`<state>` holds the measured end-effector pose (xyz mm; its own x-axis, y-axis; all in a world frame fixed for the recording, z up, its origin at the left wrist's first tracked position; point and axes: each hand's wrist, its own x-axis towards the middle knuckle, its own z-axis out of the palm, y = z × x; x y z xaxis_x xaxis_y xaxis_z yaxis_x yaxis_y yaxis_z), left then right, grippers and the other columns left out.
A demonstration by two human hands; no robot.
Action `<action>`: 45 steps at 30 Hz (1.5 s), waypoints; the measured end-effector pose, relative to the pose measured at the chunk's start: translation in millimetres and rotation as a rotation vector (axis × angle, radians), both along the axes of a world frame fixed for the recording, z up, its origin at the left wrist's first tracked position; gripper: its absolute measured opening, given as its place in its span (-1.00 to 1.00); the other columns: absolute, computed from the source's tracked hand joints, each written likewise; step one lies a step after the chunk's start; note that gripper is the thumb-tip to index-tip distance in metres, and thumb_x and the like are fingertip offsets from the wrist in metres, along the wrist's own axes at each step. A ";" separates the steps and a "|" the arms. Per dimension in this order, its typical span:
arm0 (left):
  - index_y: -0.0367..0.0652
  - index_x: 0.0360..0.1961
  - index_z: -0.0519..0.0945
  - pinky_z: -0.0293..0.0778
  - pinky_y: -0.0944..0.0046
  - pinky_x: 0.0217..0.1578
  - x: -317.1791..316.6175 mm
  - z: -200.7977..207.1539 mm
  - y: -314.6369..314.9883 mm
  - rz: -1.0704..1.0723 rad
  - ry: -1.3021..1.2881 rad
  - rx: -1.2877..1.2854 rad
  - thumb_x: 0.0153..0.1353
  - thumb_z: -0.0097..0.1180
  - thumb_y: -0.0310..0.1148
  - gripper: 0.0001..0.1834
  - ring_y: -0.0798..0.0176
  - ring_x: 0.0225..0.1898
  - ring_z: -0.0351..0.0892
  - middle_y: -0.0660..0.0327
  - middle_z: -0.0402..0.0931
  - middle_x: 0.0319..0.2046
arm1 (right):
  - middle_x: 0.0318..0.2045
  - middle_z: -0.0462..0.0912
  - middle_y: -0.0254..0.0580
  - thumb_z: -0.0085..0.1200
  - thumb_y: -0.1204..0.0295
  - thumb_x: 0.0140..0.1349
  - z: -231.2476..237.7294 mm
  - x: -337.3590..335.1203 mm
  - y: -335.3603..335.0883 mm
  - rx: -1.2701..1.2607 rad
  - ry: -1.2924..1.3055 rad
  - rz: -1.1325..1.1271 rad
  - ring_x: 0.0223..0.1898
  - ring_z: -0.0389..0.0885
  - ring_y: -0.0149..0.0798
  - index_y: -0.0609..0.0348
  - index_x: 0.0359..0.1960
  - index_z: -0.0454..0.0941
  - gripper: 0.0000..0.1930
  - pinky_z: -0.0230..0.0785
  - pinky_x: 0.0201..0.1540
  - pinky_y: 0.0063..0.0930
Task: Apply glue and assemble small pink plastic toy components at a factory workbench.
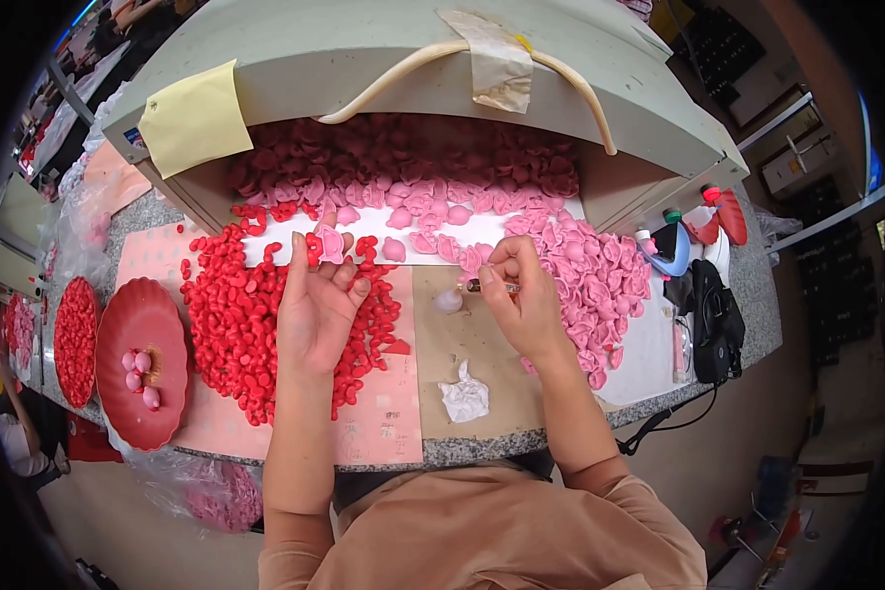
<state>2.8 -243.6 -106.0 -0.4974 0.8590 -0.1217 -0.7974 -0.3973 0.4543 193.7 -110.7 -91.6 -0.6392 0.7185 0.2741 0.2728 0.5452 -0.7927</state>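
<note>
My left hand is turned palm up. Its raised fingers hold a small pink shell-like plastic piece, with a glossy red rounded piece beside it. A thin stick-like tool with a dark end, perhaps a brush or pen, is pinched in my right hand. That dark end points left, close to a pale round object on the brown board. A large pile of red pieces lies around my left forearm. Pink shell-like pieces are heaped to the right of my right hand.
A grey metal hood arches over more pink pieces. At left, a red scalloped plate carries a few pink-and-red pieces; a red-filled dish adjoins it. Crumpled tissue lies in front. A black bag and capped bottles stand right.
</note>
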 end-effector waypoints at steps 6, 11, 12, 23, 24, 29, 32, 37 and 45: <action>-0.06 0.23 0.25 0.37 0.38 -0.26 -1.3 -1.9 -0.1 -0.007 0.017 0.026 0.31 -0.15 0.00 -0.44 0.41 -0.22 0.41 0.29 0.46 -0.20 | -0.65 0.46 -0.26 -0.01 0.42 0.15 -0.8 -0.6 1.6 -0.002 -0.018 0.002 -0.61 0.40 -0.43 0.19 -0.30 0.26 -0.81 0.23 -0.50 -0.54; -0.07 0.23 0.24 0.36 0.38 -0.26 -2.2 -0.4 -0.8 -0.011 0.010 0.023 0.30 -0.15 0.01 -0.43 0.41 -0.20 0.40 0.29 0.45 -0.21 | -0.65 0.46 -0.25 -0.01 0.42 0.15 -1.1 -1.9 -0.1 -0.002 -0.006 0.005 -0.61 0.41 -0.42 0.19 -0.32 0.26 -0.81 0.24 -0.50 -0.54; -0.07 0.23 0.24 0.36 0.38 -0.26 -2.6 0.8 -1.6 -0.009 0.012 0.015 0.30 -0.15 0.01 -0.43 0.41 -0.20 0.39 0.29 0.45 -0.21 | -0.65 0.45 -0.25 0.00 0.42 0.14 -3.3 -2.8 0.5 0.011 -0.008 0.008 -0.61 0.41 -0.42 0.19 -0.31 0.26 -0.81 0.24 -0.50 -0.54; -0.10 -0.05 0.44 0.36 0.32 -0.31 5.0 -5.4 9.5 -0.051 -0.071 0.086 0.33 -0.15 -0.13 -0.67 0.31 -0.34 0.44 0.18 0.52 -0.21 | -0.48 0.51 -0.22 -0.05 0.42 0.24 -1.2 22.5 11.6 -0.152 0.174 -0.124 -0.46 0.45 -0.44 0.22 -0.24 0.28 -0.83 0.28 -0.43 -0.52; -0.11 0.02 0.40 0.35 0.35 -0.33 -4.6 -16.1 4.2 0.006 -0.064 0.127 0.34 -0.17 -0.16 -0.65 0.32 -0.36 0.43 0.16 0.51 -0.19 | -0.41 0.51 -0.20 -0.06 0.42 0.25 -0.7 24.7 13.3 -0.172 0.203 -0.143 -0.38 0.46 -0.44 0.23 -0.21 0.29 -0.83 0.30 -0.38 -0.52; -0.12 0.24 0.18 0.33 0.37 -0.30 -4.4 -9.8 1.4 -0.009 -0.057 0.113 0.33 -0.11 -0.18 -0.48 0.36 -0.39 0.31 0.12 0.44 -0.10 | -0.31 0.52 -0.17 -0.04 0.40 0.26 -7.7 120.0 44.3 -0.003 0.220 -0.531 -0.26 0.49 -0.38 0.26 -0.16 0.33 -0.79 0.35 -0.26 -0.49; -0.12 0.22 0.21 0.32 0.38 -0.31 1.6 -7.7 9.6 -0.017 -0.080 0.069 0.32 -0.10 -0.18 -0.50 0.36 -0.39 0.32 0.12 0.45 -0.11 | -0.34 0.53 -0.07 0.06 0.36 0.19 -31.5 191.8 64.5 0.091 -0.035 -0.799 -0.30 0.52 -0.24 0.29 -0.21 0.40 -0.75 0.36 -0.27 -0.42; -0.07 -0.01 0.44 0.40 0.34 -0.31 -5.3 -10.2 0.8 -0.047 -0.033 0.120 0.32 -0.12 -0.19 -0.69 0.30 -0.20 0.49 0.19 0.53 -0.15 | -0.27 0.55 -0.02 0.13 0.37 0.09 -77.1 217.0 72.7 0.419 -0.255 -0.886 -0.16 0.49 -0.06 0.27 -0.23 0.49 -0.74 0.27 -0.06 -0.23; 0.06 -0.26 0.47 0.31 0.37 -0.33 18.4 -16.9 23.0 -0.085 -0.118 -0.066 0.23 0.00 -0.01 -0.73 0.37 -0.36 0.42 0.36 0.45 -0.38 | -0.11 0.46 -0.07 -0.15 0.35 0.33 64.9 87.8 -3.8 -0.154 0.592 0.257 -0.08 0.43 -0.21 0.25 -0.03 0.38 -0.72 0.28 0.00 -0.39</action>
<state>21.2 -220.6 -122.9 -0.4019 0.8856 -0.2329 -0.8764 -0.2983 0.3781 281.4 -114.5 -26.7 -0.5685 0.6223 0.5382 -0.3560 0.4037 -0.8428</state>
